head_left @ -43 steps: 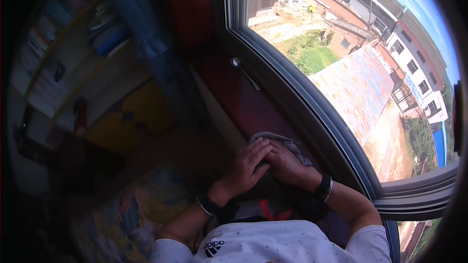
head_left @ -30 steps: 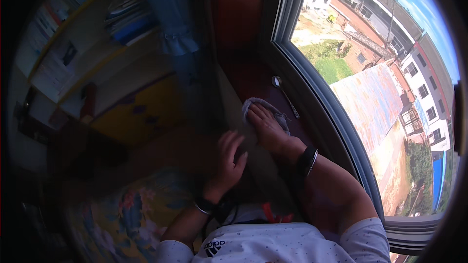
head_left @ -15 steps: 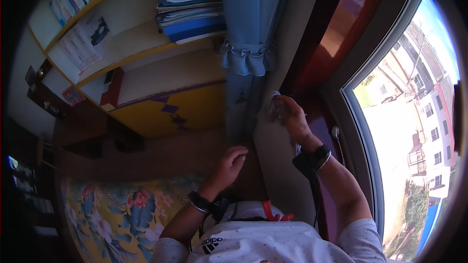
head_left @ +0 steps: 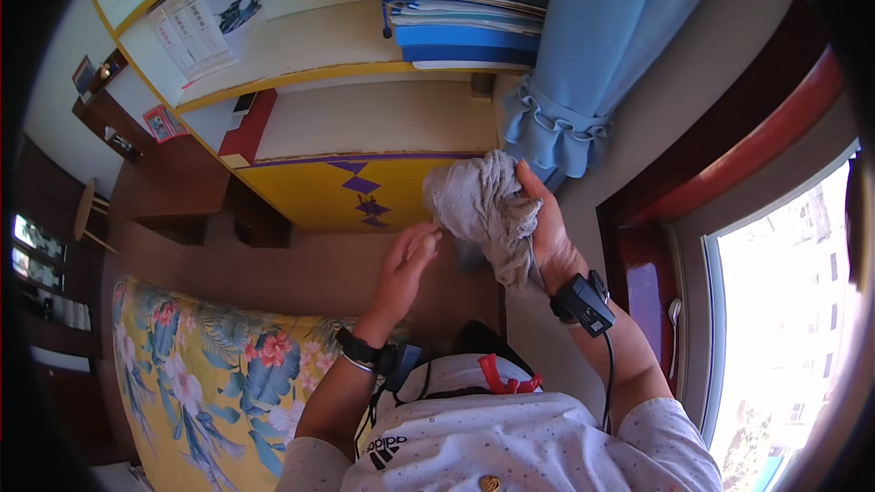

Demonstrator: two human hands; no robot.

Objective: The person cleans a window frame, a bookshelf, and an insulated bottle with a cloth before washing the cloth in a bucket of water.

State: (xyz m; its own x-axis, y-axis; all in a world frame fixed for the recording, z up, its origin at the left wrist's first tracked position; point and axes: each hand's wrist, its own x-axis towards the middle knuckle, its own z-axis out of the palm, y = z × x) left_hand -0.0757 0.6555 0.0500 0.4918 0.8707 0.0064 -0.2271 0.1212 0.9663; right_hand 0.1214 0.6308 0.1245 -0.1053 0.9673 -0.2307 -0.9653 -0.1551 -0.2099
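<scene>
While the right hand (head_left: 550, 235) grips a bunched grey cloth (head_left: 483, 205) just right of the middle of the frame, its thumb lying along the cloth's right side and most of its fingers hidden behind the folds, the left hand (head_left: 404, 264) sits just to the lower left, fingers half curled and nothing visible in them; its fingertips come close to the cloth's left edge, though I cannot tell whether they touch it; the cloth appears to be held up in the air, crumpled into thick folds with its lower end hanging toward the right wrist; behind it, at mid-frame, is the yellow cabinet panel (head_left: 310, 193) with purple diamonds, and above right hangs the blue curtain (head_left: 620, 27) with its ruffled tieback (head_left: 556, 128); at the right of the frame a metal spoon (head_left: 674, 312) lies on the dark red windowsill (head_left: 645, 284), apart from both hands; at lower left spreads a yellow floral cover (head_left: 210, 355); the step in hand looks to be handling the gathered cloth, with the right hand bearing it; as I judge it, turning or refolding it from this hold would call for the left fingers to close on the nearer folds while the right hand keeps its grip
</scene>
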